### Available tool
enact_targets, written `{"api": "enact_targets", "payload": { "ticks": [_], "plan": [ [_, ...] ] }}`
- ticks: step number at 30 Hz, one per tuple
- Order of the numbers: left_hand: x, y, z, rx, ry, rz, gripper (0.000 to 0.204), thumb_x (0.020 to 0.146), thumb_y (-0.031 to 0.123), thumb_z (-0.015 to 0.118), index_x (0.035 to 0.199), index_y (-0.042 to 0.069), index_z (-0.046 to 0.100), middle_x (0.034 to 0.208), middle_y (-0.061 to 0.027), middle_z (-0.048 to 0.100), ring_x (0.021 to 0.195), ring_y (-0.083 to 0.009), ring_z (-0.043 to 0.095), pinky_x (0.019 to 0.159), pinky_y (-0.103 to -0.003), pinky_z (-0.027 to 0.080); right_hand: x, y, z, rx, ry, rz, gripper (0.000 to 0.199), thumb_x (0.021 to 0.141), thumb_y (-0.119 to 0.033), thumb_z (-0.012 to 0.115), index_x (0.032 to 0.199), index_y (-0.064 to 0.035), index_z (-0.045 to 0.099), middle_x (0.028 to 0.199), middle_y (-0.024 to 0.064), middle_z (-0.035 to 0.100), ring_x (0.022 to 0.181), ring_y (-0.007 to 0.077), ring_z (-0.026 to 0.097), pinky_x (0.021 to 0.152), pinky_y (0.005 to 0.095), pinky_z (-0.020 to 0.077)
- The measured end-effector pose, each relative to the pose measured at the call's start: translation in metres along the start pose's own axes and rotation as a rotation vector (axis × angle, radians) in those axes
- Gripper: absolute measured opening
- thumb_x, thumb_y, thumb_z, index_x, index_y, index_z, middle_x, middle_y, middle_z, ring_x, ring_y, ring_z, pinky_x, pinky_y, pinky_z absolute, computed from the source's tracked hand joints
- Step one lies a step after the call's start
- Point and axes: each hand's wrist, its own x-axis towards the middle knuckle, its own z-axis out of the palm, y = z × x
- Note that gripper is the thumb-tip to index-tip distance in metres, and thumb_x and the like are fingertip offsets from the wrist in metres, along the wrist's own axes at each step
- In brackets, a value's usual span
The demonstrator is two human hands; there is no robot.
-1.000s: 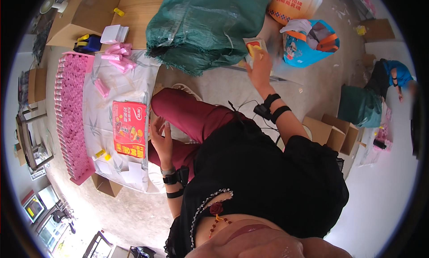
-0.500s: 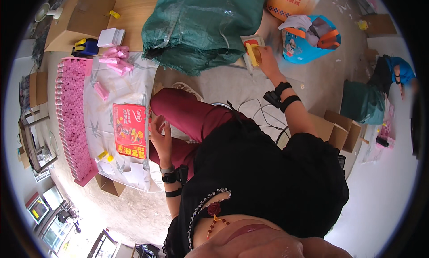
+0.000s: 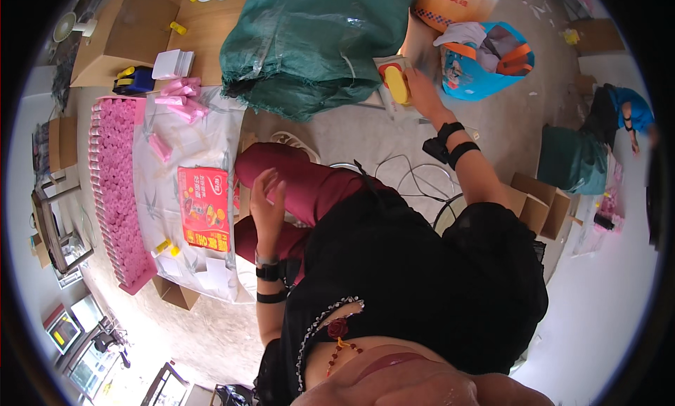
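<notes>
Item: yellow object in clear wrapper, flat and oblong, with a red patch at its upper end. Location: on the floor at the foot of the green woven sack, just left of the blue bag stuffed with cloth.

Right hand: arm stretched well forward, two black wrist bands showing. Fingers lie against the right edge of the wrapper; whether they are closed round it or only touching cannot be told from here.

Left hand: held over the lap above the dark red trousers, fingers spread and loosely curled, holding nothing. Black bands at the wrist.

Nearby stock: white sheet spread on the floor to the person's left; on it a red printed packet, loose pink tubes and small yellow pieces. Along its far edge, a long tray of pink tubes packed in rows. Brown cardboard boxes beyond; more boxes to the right. Another person in blue crouches at the far right, apart from this work.

Step in hand, as judged: fetching the wrapped item from beside the sack. Next move would call for a firm pinch on the slippery wrapper and a draw back toward the lap, clear of the cables lying on the floor between.
</notes>
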Motion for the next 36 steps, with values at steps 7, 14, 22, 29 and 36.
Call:
{"api": "enact_targets", "payload": {
  "ticks": [7, 14, 22, 29, 36],
  "plan": [
    [0.078, 0.079, 0.122, 0.299, -0.402, 0.447, 0.059, 0.089, 0.003, 0.065, 0.144, 0.01, 0.047, 0.123, -0.0188, 0.061, 0.11, -0.0371, 0.064, 0.094, -0.042, 0.053, -0.045, -0.008, 0.012, 0.319, 0.297, 0.12, 0.018, 0.091, 0.003, 0.057, 0.108, -0.0009, 0.052, 0.102, 0.0221, 0.065, 0.097, 0.0431, 0.063, 0.084, 0.0423, 0.0515],
    [0.121, 0.081, 0.244, 0.672, -0.625, 0.548, 0.052, 0.093, 0.014, 0.062, 0.142, 0.014, 0.045, 0.109, -0.0211, 0.061, 0.099, -0.038, 0.065, 0.08, -0.048, 0.054, -0.064, -0.028, 0.001, 0.447, 0.413, -0.038, 0.023, 0.089, 0.012, 0.053, 0.108, -0.0005, 0.054, 0.117, 0.0185, 0.06, 0.098, 0.038, 0.063, 0.087, 0.0374, 0.0524],
    [0.137, 0.035, 0.241, 0.438, -0.332, 0.396, 0.022, 0.09, 0.011, 0.067, 0.109, 0.005, 0.059, 0.087, -0.0167, 0.069, 0.079, -0.0359, 0.071, 0.069, -0.045, 0.056, -0.065, -0.015, -0.004, 0.371, 0.196, -0.059, 0.012, 0.095, -0.005, 0.061, 0.106, -0.0025, 0.061, 0.101, 0.0161, 0.068, 0.087, 0.0348, 0.068, 0.076, 0.0382, 0.0554],
    [0.135, 0.029, 0.241, 0.127, -0.274, 0.211, 0.016, 0.086, 0.002, 0.066, 0.101, 0.001, 0.062, 0.087, -0.0154, 0.072, 0.076, -0.0274, 0.074, 0.067, -0.034, 0.057, -0.028, -0.019, -0.009, 0.362, 0.078, 0.25, 0.017, 0.098, -0.021, 0.061, 0.106, -0.0058, 0.064, 0.086, 0.015, 0.072, 0.076, 0.0324, 0.071, 0.068, 0.0404, 0.0561],
    [0.131, 0.037, 0.247, 0.023, -0.234, 0.159, 0.015, 0.083, 0.001, 0.064, 0.097, 0.001, 0.063, 0.084, -0.0191, 0.069, 0.077, -0.0368, 0.069, 0.07, -0.042, 0.054, -0.023, -0.004, 0.005, -0.06, 0.044, -0.003, 0.014, 0.086, -0.008, 0.065, 0.099, -0.0054, 0.067, 0.097, 0.0146, 0.062, 0.083, 0.0344, 0.067, 0.072, 0.0432, 0.0554]
  ]
}}
